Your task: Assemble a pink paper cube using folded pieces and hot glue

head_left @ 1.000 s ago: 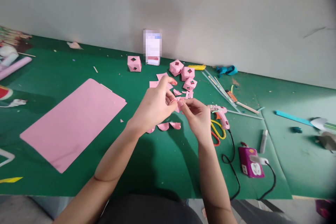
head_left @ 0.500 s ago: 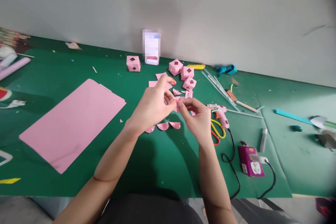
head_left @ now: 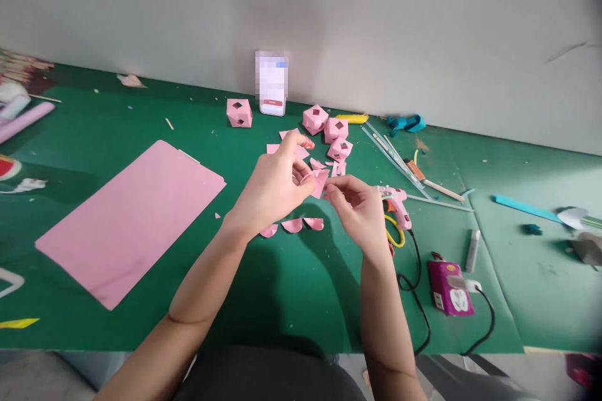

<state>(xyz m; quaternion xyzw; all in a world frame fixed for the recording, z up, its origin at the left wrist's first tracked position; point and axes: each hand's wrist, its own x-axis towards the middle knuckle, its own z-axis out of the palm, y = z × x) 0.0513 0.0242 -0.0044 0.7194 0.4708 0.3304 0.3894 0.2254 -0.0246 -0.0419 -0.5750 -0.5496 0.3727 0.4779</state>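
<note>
Your left hand (head_left: 273, 183) pinched the paper (head_left: 320, 183), your right hand (head_left: 358, 210) met its edge, hold unclear, and uneven pressure could have creased it.

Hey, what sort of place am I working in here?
Probably a craft workspace: a pink glue gun, folded pink paper shapes with cut holes and a large pink sheet lie on the green tabletop.

Matt paper piece (head_left: 320, 183); smooth tabletop (head_left: 192, 128)
</note>
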